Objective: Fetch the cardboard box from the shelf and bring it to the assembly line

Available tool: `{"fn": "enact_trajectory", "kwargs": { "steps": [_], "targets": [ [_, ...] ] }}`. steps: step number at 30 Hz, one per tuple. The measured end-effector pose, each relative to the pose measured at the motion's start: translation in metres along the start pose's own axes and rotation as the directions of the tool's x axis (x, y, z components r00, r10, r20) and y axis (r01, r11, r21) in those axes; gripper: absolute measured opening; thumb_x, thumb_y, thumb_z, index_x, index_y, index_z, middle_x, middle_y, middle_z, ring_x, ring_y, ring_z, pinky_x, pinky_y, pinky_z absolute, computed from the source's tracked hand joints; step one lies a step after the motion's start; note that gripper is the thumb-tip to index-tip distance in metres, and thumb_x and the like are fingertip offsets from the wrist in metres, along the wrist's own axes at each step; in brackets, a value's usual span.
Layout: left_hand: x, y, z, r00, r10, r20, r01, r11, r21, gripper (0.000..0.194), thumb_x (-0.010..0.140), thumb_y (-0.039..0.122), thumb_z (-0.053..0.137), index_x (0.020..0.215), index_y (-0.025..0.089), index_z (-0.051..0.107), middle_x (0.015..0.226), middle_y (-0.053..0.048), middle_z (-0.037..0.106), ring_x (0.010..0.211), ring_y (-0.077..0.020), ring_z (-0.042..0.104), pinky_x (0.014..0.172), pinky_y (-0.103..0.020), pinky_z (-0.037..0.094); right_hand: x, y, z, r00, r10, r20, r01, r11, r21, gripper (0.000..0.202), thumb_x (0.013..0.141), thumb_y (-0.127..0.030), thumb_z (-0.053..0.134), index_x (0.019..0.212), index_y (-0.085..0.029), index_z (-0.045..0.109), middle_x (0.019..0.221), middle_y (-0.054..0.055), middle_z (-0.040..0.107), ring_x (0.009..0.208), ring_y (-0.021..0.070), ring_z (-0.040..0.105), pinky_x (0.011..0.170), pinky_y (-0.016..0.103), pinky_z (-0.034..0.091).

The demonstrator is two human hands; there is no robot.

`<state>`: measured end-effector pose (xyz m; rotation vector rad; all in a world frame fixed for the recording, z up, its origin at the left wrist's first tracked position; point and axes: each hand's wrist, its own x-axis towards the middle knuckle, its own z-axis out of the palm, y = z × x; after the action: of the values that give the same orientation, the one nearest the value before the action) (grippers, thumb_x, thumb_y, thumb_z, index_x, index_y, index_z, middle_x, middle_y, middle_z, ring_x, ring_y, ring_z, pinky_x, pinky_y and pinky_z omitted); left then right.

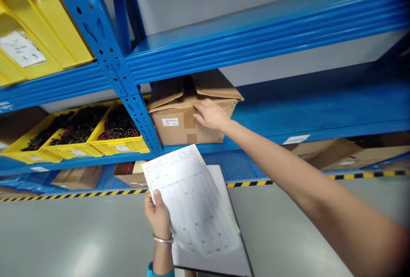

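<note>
My right hand [210, 114] reaches out to a brown cardboard box [179, 127] on the blue shelf, its fingers resting on the box's front upper edge beside a flap. The box's top flaps stand partly open and a small white label is stuck on its front. My left hand [157, 216] holds a printed sheet with a table [190, 200] against a clipboard [221, 255], low in the middle of the view.
Blue steel racking [256, 42] fills the view, with an upright post [105, 54] left of the box. Yellow bins [118, 144] of dark wired parts sit to the left. More cardboard boxes [339, 153] lie on the lower shelf. Yellow-black tape [250, 183] marks the grey floor.
</note>
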<state>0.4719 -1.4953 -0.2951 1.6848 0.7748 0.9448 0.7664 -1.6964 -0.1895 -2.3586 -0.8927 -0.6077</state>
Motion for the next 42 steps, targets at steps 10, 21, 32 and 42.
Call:
{"fn": "enact_trajectory", "kwargs": {
  "steps": [10,21,32,42],
  "targets": [
    [-0.047,0.009,0.028,0.991,-0.032,-0.129,0.024,0.998,-0.057,0.043,0.078,0.059,0.061,0.076,0.017,0.055,0.071,0.0,0.061,0.066,-0.016,0.052,0.064,-0.027,0.042,0.035,0.028,0.013,0.994,0.003,0.112,0.011,0.992,-0.125,0.064,0.09,-0.052,0.052,0.139,-0.013,0.04,0.134,0.017,0.051,0.118,0.0294,0.053,0.098,0.05,0.042],
    [-0.015,0.009,0.044,0.998,-0.059,0.008,0.06,0.983,-0.171,0.045,0.078,0.061,0.061,0.08,0.016,0.056,0.075,-0.003,0.064,0.07,-0.0171,0.056,0.068,-0.029,0.046,0.025,0.016,0.018,0.996,0.07,0.054,-0.057,0.977,-0.206,0.067,0.087,-0.049,0.046,0.141,-0.009,0.038,0.134,0.019,0.053,0.114,0.0351,0.053,0.094,0.047,0.037],
    [0.007,0.0,0.046,0.986,-0.125,0.107,0.149,0.953,-0.264,0.045,0.079,0.061,0.061,0.084,0.017,0.058,0.078,-0.004,0.066,0.073,-0.0196,0.06,0.068,-0.031,0.049,0.023,0.006,0.021,0.995,0.095,0.019,-0.085,0.947,-0.311,0.068,0.085,-0.051,0.041,0.139,-0.01,0.041,0.128,0.017,0.057,0.109,0.0353,0.054,0.085,0.044,0.037],
    [0.016,-0.001,0.048,0.983,-0.141,0.117,0.165,0.959,-0.233,0.046,0.077,0.062,0.061,0.08,0.017,0.057,0.076,-0.004,0.064,0.072,-0.0191,0.057,0.067,-0.03,0.048,0.022,0.005,0.024,0.994,0.11,-0.008,-0.107,0.942,-0.317,0.068,0.084,-0.052,0.041,0.139,-0.011,0.041,0.129,0.015,0.057,0.108,0.0325,0.053,0.085,0.043,0.035]
  ]
}}
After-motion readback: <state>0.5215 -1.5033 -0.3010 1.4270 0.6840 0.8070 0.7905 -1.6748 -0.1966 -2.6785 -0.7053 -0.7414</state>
